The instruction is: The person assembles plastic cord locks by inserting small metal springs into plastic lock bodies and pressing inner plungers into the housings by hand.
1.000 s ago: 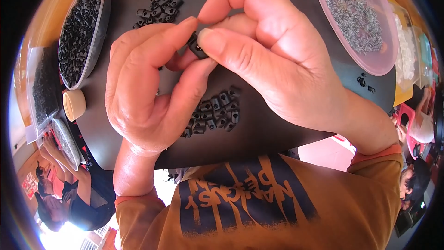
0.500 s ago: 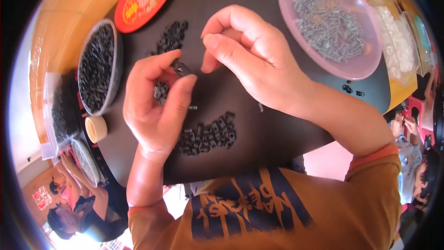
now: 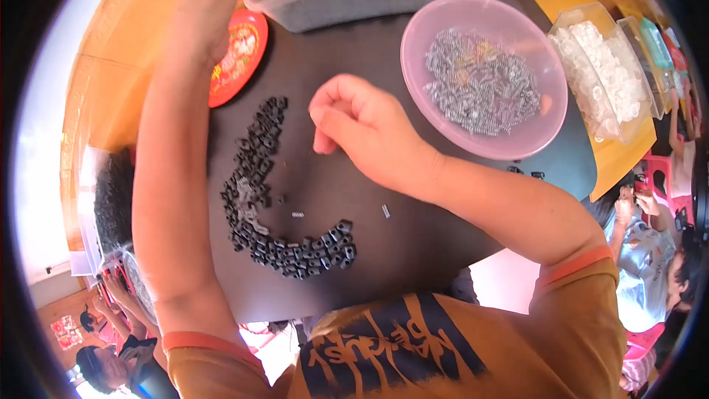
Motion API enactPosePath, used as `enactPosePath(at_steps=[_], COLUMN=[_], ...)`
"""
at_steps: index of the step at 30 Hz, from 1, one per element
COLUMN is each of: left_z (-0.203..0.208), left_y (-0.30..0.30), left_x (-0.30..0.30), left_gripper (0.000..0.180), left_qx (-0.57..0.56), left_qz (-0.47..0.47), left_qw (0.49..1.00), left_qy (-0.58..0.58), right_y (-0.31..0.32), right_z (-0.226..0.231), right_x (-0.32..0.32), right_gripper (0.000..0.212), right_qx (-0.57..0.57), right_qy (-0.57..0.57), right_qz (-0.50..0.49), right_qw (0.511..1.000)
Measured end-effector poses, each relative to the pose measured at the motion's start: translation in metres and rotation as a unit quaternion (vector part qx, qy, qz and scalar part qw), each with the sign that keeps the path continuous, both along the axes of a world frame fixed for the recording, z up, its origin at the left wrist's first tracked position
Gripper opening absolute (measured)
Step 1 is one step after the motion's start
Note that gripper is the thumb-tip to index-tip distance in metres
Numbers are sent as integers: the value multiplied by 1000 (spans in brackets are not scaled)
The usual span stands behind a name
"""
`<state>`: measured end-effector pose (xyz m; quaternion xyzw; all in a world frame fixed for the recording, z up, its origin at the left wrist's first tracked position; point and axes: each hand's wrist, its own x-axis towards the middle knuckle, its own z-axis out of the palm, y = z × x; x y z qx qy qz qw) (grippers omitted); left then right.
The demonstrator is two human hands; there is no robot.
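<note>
My left hand (image 3: 210,7) is stretched far out over the red plate (image 3: 240,59), beside the clear tub (image 3: 347,1) of black parts. It is blurred and cut off by the upper edge, so its grip is hidden. My right hand (image 3: 365,129) hovers over the dark table with thumb and fingers pinched together; whatever may be between them is hidden. Left of it, small black plastic parts (image 3: 255,151) form a curved band, with a few small metal springs (image 3: 247,203) among them. Single springs lie on the bare tabletop (image 3: 332,185).
A pink bowl (image 3: 413,77) full of springs stands at the back right, with a clear box (image 3: 572,22) of white parts beyond it. Several black pieces (image 3: 524,172) lie below the bowl. Other people (image 3: 639,258) sit at both sides.
My left hand has gone from the middle of the table to the far left; the black part it pinched is no longer visible. The view has shifted, showing the tub at the back.
</note>
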<state>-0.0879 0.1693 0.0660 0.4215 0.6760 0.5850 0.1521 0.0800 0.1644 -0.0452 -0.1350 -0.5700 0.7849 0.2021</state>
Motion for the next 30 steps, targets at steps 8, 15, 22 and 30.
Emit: enactPosePath(at_steps=[8, 15, 22, 30], left_z=[-42, -67, -82, -83], left_y=[-115, -173, -174, -164], left_x=[25, 43, 40, 47], left_gripper=[25, 12, 12, 12], left_qx=[-195, -220, -269, -191], left_qz=[-11, 40, 22, 27], left_qw=[971, 942, 867, 926], left_qy=[141, 252, 420, 324], right_y=[7, 6, 5, -1], right_z=[-7, 19, 4, 15], right_x=[-7, 5, 1, 8], right_gripper=[13, 8, 7, 6], right_qx=[37, 22, 197, 107], right_qy=[53, -88, 111, 0], right_qz=[-63, 31, 19, 59], right_qw=[996, 995, 974, 993])
